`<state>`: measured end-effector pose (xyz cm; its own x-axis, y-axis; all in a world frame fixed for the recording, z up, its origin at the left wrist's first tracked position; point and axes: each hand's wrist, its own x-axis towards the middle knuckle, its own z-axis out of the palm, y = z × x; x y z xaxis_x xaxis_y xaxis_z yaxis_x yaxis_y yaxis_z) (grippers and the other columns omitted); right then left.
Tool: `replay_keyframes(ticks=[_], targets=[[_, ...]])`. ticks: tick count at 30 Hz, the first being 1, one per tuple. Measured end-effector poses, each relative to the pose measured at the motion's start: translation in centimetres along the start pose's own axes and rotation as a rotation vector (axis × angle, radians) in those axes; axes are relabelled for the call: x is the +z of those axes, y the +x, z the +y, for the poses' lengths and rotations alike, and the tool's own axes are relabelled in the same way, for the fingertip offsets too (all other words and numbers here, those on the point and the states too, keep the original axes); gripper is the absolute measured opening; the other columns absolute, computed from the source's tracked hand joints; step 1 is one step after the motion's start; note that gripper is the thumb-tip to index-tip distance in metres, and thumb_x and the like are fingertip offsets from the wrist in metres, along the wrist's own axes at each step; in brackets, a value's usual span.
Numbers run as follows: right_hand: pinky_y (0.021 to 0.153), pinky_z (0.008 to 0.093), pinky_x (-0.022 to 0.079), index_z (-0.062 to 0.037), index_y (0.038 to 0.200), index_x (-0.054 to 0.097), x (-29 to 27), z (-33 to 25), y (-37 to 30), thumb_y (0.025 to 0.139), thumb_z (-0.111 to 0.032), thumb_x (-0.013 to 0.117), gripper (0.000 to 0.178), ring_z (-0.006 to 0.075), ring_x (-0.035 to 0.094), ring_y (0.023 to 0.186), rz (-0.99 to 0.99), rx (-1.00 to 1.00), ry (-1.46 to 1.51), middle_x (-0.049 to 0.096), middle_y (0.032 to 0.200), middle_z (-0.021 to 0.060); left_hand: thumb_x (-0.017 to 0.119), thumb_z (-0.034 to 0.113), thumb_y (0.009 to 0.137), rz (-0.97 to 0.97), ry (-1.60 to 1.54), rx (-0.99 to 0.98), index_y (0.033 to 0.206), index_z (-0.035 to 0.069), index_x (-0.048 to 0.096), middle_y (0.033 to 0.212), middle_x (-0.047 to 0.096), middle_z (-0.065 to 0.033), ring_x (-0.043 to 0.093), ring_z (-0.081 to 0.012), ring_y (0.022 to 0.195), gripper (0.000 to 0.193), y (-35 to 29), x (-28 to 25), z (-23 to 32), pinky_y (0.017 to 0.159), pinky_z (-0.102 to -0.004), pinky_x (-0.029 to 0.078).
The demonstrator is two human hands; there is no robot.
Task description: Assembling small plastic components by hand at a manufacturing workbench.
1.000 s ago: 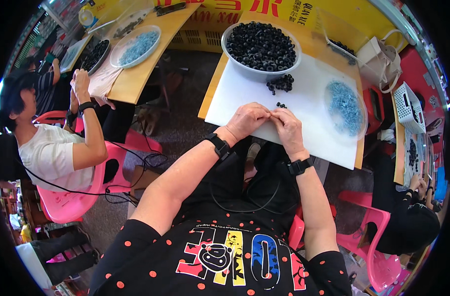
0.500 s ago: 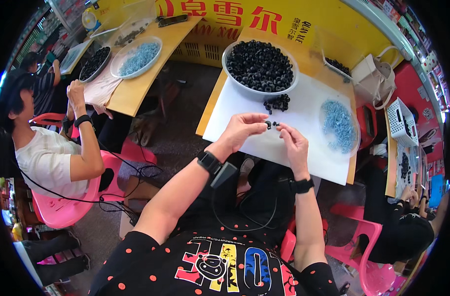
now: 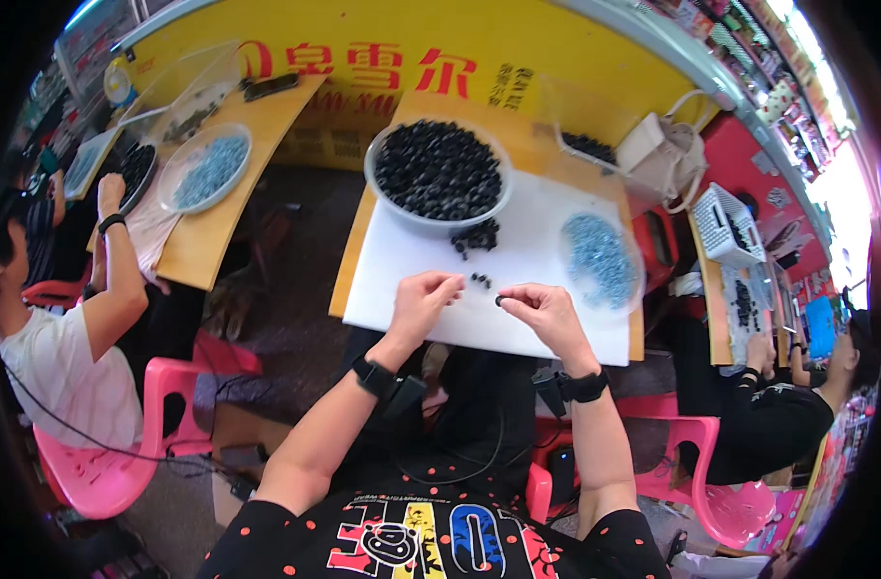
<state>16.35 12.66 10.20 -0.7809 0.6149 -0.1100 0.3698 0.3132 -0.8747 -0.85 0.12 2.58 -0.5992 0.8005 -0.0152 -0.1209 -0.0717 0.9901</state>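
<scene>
A black piece (image 3: 500,300) is pinched by the right hand (image 3: 547,314), the left hand (image 3: 421,306) held apart (its grip cannot be told). It is best gripped lightly, by the edge.

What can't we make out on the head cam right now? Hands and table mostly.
- Left hand, head view: whether it holds anything; fingertips too small and blurred.
- Black piece, head view: its full shape; partly covered by the right hand.
- Bowl, head view: its depths; hidden by the top black pieces.
- Blue pieces, head view: single shapes; too small.
- Bag, head view: contents; hidden by its sides.
</scene>
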Motion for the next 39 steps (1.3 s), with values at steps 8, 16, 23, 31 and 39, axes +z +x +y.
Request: replay_keyframes(ticks=[8,16,23,31,39], targets=[[0.065,0.0191,0.041,0.0088,0.134,0.045,-12.3,-4.5,7.2,0.086,-0.024,0.07,0.063,0.0036,0.05,0.07,0.612,-0.195,0.118,0.063,0.078,-0.0014,0.069,0.013,0.085,0.161,0.245,0.221,0.088,-0.001,0.07,0.078,0.067,-0.0098,0.062,-0.0138,0.068,0.015,0.2,0.1,-1.1,0.064,-0.0257,0.049],[0.07,0.0305,0.052,-0.0059,0.096,0.072,-2.1,1.5,7.1,0.082,-0.016,0.066,0.019,0.0227,0.068,0.076,0.177,-0.182,-0.38,0.07,0.088,0.0152,0.068,0.012,0.087,0.182,0.254,0.265,0.088,-0.001,0.07,0.077,0.067,-0.0063,0.059,-0.0095,0.067,0.014,0.5,0.3,-1.1,0.063,-0.0229,0.047],[0.073,0.0355,0.051,-0.0047,0.089,0.072,2.4,3.1,8.6,0.078,-0.005,0.067,0.013,0.031,0.064,0.077,0.29,-0.361,-0.492,0.063,0.084,0.0127,0.069,0.013,0.084,0.228,0.285,0.26,0.086,-0.001,0.07,0.078,0.067,-0.011,0.063,-0.016,0.066,0.014,0.4,0.2,-1.2,0.063,-0.0271,0.049],[0.079,0.0371,0.051,-0.0026,0.101,0.067,2.5,5.4,9.8,0.077,-0.001,0.067,0.024,0.0296,0.064,0.085,0.33,-0.37,-0.481,0.063,0.092,0.0142,0.069,0.014,0.084,0.224,0.319,0.291,0.085,-0.001,0.069,0.078,0.067,-0.012,0.063,-0.0188,0.066,0.015,0.4,0.4,-1.1,0.063,-0.0285,0.049],[0.077,0.0351,0.052,-0.0005,0.101,0.066,1.6,5.2,7.4,0.079,-0.002,0.063,0.023,0.0277,0.065,0.084,0.213,-0.178,-0.301,0.066,0.1,0.0154,0.068,0.014,0.086,0.197,0.339,0.262,0.087,-0.002,0.07,0.076,0.068,-0.008,0.06,-0.0105,0.066,0.015,0.4,0.3,-0.8,0.063,-0.0242,0.048]])
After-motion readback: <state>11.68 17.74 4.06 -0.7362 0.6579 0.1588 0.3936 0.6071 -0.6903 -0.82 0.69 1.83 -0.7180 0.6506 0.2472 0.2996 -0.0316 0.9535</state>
